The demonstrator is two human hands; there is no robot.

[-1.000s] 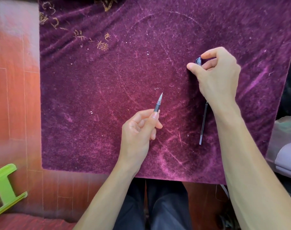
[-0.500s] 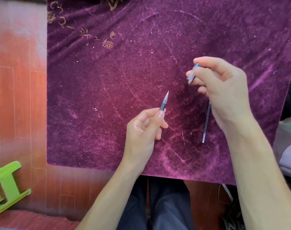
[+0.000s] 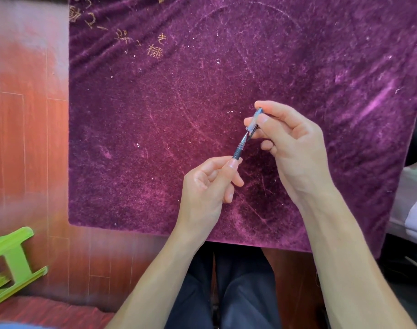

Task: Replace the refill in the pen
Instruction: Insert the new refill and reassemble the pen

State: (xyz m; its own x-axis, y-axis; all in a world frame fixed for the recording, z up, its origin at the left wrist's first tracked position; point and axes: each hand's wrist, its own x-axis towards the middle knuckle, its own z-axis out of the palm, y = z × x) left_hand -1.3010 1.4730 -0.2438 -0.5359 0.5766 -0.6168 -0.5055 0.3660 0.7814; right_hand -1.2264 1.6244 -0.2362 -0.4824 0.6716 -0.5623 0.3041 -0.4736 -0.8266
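My left hand (image 3: 208, 184) grips a pen (image 3: 239, 149) low on its barrel, its dark ribbed grip and metal tip pointing up and to the right. My right hand (image 3: 290, 148) pinches a clear pen cap (image 3: 254, 122) with a clip between thumb and forefinger. The cap's open end sits right at the pen's tip, almost touching it. Both hands hover over a purple velvet cloth (image 3: 202, 91). The loose refill seen earlier on the cloth is hidden behind my right hand.
The purple cloth, with gold lettering (image 3: 141, 41) at its far left, lies on a reddish wooden floor (image 3: 31, 138). A green plastic stool (image 3: 10, 264) lies at the lower left. Pale fabric (image 3: 416, 200) shows at the right edge. My dark trousers (image 3: 226, 293) are below.
My right hand has brought the cap down and left from the far right to the pen's tip. My left hand holds the pen much as before. The loose refill has gone out of sight.
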